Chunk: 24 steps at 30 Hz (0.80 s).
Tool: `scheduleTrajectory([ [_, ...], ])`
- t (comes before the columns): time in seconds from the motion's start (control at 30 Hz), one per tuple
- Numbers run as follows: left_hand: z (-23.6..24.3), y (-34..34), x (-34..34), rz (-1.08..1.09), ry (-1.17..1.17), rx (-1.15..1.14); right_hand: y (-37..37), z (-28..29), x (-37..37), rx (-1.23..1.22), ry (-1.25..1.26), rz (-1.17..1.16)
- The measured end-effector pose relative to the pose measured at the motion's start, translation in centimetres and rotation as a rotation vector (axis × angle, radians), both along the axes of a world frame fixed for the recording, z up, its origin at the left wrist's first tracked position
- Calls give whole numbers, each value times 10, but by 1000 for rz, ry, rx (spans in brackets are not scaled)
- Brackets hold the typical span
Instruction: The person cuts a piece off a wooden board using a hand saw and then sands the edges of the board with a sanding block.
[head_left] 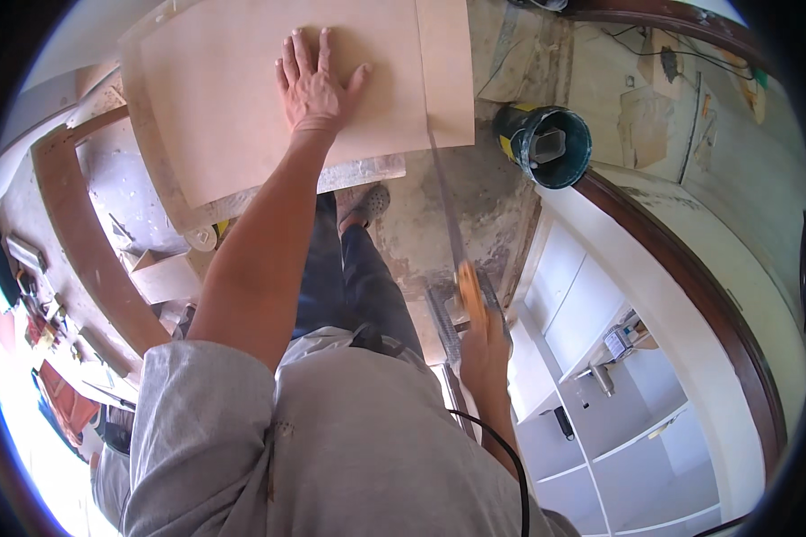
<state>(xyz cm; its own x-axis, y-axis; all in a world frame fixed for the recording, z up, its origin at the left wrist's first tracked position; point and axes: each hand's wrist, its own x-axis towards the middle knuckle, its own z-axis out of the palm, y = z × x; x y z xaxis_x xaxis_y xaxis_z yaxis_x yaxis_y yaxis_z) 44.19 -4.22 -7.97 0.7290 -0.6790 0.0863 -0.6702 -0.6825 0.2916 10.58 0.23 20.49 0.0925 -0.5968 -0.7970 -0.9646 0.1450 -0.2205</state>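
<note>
A light brown wood board (233,107) lies ahead of me, with a thin straight line running along it near its right side. My left hand (318,97) rests flat on the board, fingers spread, left of that line. Low at the right, my right hand (484,345) is wrapped round the orange-brown handle of a handsaw (448,201). The saw's long thin blade reaches forward to the board's near edge, meeting it at the line. Handle and hand are slightly blurred by motion.
A dark bucket (517,148) with a pale container inside stands right of the board. White shelving (591,430) with small items is at the right. A curved-looking wood piece (90,233) and scattered tools lie at the left. My shoe (376,204) shows below the board.
</note>
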Motion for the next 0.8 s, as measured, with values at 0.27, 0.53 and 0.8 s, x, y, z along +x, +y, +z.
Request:
scheduleTrajectory([
  [0.27,4,1,1,-14,2,2,-124,-184,140,-322,-303,154],
  [0.53,2,-1,0,7,10,68,-5,10,1,-31,-198,-52],
  [0.8,2,-1,1,3,23,88,-60,-105,63,-243,-375,27],
])
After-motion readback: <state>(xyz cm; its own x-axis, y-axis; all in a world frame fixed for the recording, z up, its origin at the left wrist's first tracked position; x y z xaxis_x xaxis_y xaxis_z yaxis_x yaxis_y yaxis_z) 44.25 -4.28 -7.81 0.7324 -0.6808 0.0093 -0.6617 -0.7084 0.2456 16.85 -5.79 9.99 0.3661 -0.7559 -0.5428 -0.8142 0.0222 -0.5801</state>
